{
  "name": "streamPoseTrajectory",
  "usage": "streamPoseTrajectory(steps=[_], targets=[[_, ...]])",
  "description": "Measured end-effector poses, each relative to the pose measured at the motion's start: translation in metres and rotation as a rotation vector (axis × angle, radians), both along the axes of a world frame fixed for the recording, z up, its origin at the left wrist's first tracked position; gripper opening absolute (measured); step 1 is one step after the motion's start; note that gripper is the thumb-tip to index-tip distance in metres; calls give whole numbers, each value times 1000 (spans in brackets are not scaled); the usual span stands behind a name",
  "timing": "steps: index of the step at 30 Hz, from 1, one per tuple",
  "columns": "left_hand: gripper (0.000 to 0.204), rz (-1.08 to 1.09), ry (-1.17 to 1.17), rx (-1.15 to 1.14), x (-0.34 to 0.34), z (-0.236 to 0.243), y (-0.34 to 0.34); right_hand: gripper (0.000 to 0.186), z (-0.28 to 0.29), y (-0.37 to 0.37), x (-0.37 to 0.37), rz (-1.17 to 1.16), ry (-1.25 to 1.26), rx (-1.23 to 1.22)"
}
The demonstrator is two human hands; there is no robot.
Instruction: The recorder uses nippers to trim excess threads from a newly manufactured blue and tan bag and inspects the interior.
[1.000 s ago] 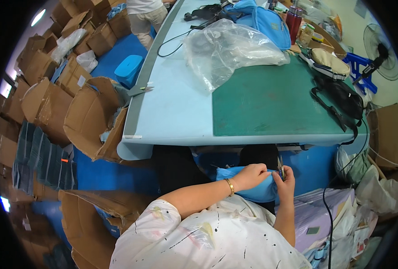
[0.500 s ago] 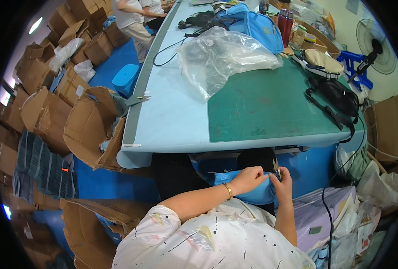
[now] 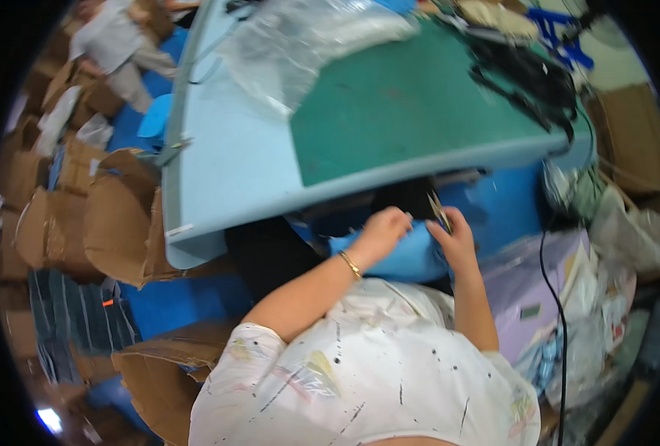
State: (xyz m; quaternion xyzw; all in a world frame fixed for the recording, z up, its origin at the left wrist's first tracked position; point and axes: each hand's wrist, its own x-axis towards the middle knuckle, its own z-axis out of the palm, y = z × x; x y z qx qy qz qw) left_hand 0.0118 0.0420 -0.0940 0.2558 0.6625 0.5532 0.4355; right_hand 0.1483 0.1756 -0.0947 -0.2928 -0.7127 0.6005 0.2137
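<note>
Across my lap lies a light blue cloth piece [image 3: 413, 256], possibly a pouch or bag. My left hand [image 3: 382, 236], with a gold bracelet at its wrist, is over the cloth's left part, fingertips pinched together. Whatever is between those fingertips is too small and blurred to make out. At the cloth's right edge, my right hand [image 3: 456, 239] is closed around a pair of small thread snips [image 3: 440, 213], blades pointing up and away from me. My two hands are a short gap apart.
Ahead stands a table [image 3: 233, 160] with a green cutting mat [image 3: 389, 111], clear plastic sheeting [image 3: 293, 52] and a black bag [image 3: 523, 78]. Open cardboard boxes [image 3: 125, 215] crowd the left. A black cable [image 3: 553, 297] hangs at right beside purple wrapped goods [image 3: 523, 290]. Another person [image 3: 114, 44] stands far left.
The whole view has shifted and tilted with my head. My left fingertips have moved away from my right hand and the cloth's right edge. The snips stay in my right hand.
</note>
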Motion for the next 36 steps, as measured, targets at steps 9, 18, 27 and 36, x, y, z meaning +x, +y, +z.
streamPoseTrajectory(steps=[9, 18, 27, 36], targets=[[16, 88, -142, 99, -4, 15, 1, 34, 9, 6, -6, 4, -59, -173], [13, -49, 1001, 178, 19, 36, -9, 31, -14, 6, 2, 13, -43, -47], [3, -113, 1595, 26, 30, 41, 0, 33, -3, 5, -4, 39, -58, -142], [7, -122, 1587, 17, 26, 37, -1, 34, -5, 9, -5, 35, -48, -122]])
